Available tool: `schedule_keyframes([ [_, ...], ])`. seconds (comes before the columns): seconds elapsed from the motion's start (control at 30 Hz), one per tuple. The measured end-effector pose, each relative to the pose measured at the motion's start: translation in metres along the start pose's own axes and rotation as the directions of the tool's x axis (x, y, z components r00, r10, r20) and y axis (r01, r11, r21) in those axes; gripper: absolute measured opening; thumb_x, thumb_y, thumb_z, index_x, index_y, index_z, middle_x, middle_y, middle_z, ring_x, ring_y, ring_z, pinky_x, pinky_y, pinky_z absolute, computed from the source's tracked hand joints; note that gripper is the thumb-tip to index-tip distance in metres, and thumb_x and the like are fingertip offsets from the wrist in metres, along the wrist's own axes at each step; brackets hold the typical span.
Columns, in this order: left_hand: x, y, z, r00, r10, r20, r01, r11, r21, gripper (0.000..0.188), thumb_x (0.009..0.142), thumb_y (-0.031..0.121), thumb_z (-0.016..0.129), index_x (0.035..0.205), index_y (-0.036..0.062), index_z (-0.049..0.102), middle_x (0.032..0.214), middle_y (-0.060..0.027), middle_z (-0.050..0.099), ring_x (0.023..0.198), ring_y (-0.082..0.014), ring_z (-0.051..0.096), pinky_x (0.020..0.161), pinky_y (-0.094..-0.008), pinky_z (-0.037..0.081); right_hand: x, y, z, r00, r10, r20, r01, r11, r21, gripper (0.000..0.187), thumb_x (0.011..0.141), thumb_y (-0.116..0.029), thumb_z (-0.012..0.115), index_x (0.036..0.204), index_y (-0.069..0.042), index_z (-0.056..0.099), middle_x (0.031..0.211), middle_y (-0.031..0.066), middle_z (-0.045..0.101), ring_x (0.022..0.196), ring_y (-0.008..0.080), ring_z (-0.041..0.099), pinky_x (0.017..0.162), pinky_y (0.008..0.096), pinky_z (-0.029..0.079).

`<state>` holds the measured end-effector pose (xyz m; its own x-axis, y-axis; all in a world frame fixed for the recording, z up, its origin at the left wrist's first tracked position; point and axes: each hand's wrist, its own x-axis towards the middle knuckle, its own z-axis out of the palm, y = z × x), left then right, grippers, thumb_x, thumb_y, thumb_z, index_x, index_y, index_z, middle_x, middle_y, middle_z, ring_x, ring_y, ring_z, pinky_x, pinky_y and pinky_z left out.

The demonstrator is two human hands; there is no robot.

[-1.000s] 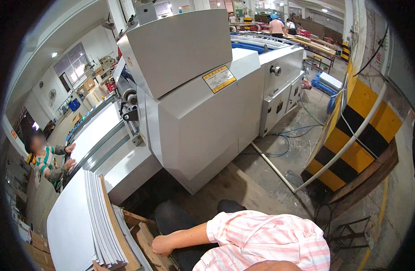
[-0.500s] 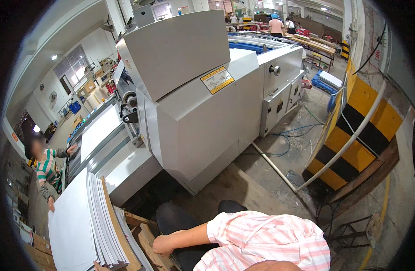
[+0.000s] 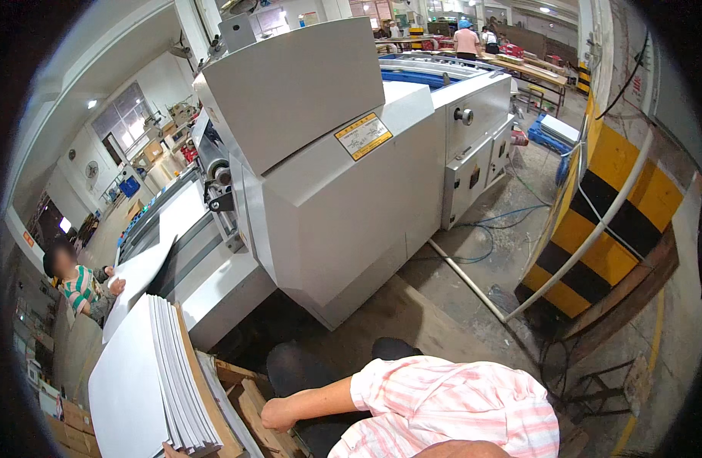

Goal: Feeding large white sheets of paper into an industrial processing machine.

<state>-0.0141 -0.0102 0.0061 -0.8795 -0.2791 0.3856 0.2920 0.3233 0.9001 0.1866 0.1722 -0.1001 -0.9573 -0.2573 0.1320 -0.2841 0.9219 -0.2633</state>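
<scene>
A tall stack of large white sheets [image 3: 129, 382] stands at the lower left, its edges fanned into thick layers with a brown board [image 3: 202, 374] along the side. Only the fingertips of my left hand [image 3: 172, 451] show, touching the stack's near edge at the bottom of the picture; the rest is cut off. Beside my dark-clad knee, my right hand [image 3: 279, 414] is curled closed over a wooden pallet [image 3: 251, 404]. Its fingers are turned under, hiding whatever may be in them. Across the stack, a co-worker [image 3: 80, 286] holds a white sheet [image 3: 137, 275] raised in both hands.
A big grey machine [image 3: 343, 198] fills the middle, with a feed bed [image 3: 194, 256] on its left side carrying another white sheet [image 3: 181, 210]. On the right are a yellow-and-black striped barrier [image 3: 595, 221], a pale pipe [image 3: 469, 282] on the floor, blue cables [image 3: 488, 237] and a stool [image 3: 606, 389].
The co-worker's hands have moved from the stack and bed edge onto a sheet, now lifted and slanting between stack and bed. My hands stay almost in place.
</scene>
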Motion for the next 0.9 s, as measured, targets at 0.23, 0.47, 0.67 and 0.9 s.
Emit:
schedule_keyframes([
  [0.23,0.006,-0.011,0.003,0.999,-0.04,0.018,0.042,0.989,-0.141,0.033,0.071,0.021,0.064,0.077,-0.0114,0.06,0.064,-0.0161,0.057,0.055,-0.0228,0.045,0.052,-0.0354,0.04,-0.004,-0.003,-0.006,0.999,0.027,0.016,-0.027,1.0,-0.009,0.025,0.067,-0.026,0.057,0.072,-0.002,0.063,0.068,0.0166,0.061,0.067,0.0315,0.06,0.058,0.0406,0.048],
  [0.47,0.003,-0.013,0.005,0.999,0.026,0.03,-0.021,0.986,-0.163,0.033,0.072,0.022,0.064,0.075,-0.0105,0.059,0.061,-0.0121,0.053,0.052,-0.0212,0.041,0.047,-0.0349,0.036,-0.004,0.001,-0.001,1.0,0.025,0.009,-0.025,0.999,0.023,0.026,0.067,-0.025,0.058,0.075,-0.001,0.063,0.072,0.0173,0.061,0.07,0.032,0.06,0.06,0.0411,0.047],
  [0.67,0.013,-0.017,-0.001,0.999,-0.04,0.036,0.046,0.984,-0.172,0.034,0.073,0.023,0.064,0.078,-0.0109,0.059,0.066,-0.0147,0.055,0.058,-0.0228,0.044,0.052,-0.0361,0.038,0.001,-0.001,0.001,1.0,0.021,0.003,-0.021,1.0,0.016,0.025,0.067,-0.025,0.058,0.074,-0.001,0.063,0.072,0.0168,0.061,0.07,0.0327,0.059,0.061,0.0406,0.047],
  [0.9,-0.004,0.003,0.003,0.996,-0.069,0.053,0.078,0.977,-0.198,0.036,0.073,0.023,0.063,0.079,-0.0115,0.059,0.072,-0.0178,0.057,0.061,-0.025,0.048,0.055,-0.0372,0.04,-0.004,-0.004,-0.007,0.999,0.042,0.025,-0.042,0.999,0.023,0.026,0.067,-0.025,0.058,0.074,-0.001,0.063,0.073,0.0169,0.061,0.07,0.0328,0.059,0.061,0.0408,0.047],
])
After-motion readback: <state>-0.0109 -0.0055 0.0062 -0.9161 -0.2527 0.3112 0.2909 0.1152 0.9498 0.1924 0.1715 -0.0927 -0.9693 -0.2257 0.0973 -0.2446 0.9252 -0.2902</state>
